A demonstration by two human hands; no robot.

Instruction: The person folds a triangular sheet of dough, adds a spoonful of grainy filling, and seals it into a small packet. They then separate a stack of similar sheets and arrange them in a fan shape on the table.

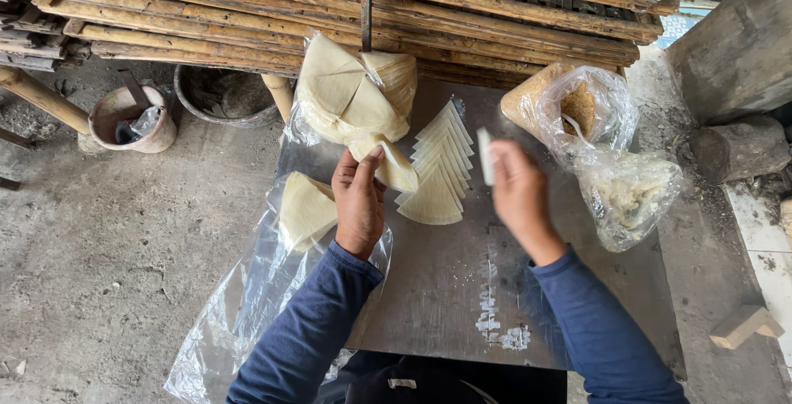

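Note:
My left hand [360, 199] grips a pale triangular wrapper sheet [389, 165] at the edge of a big pile of such sheets lying on an open plastic bag [351, 91]. My right hand [518, 196], blurred by motion, holds a small white flat spatula [485, 157] upright. Between the hands, a fanned row of triangular sheets [437, 169] lies on the grey metal table [462, 288]. A smaller stack of sheets [304, 210] sits on clear plastic to the left of my left hand. Both sleeves are dark blue.
At the right of the table sit a clear bag of brown crumbs [573, 107] and a bag of white shreds [627, 194]. Bamboo poles [247, 8] span the top. A pot [132, 119] and a basin [223, 95] stand on the concrete floor; a log [738, 148] lies at the right.

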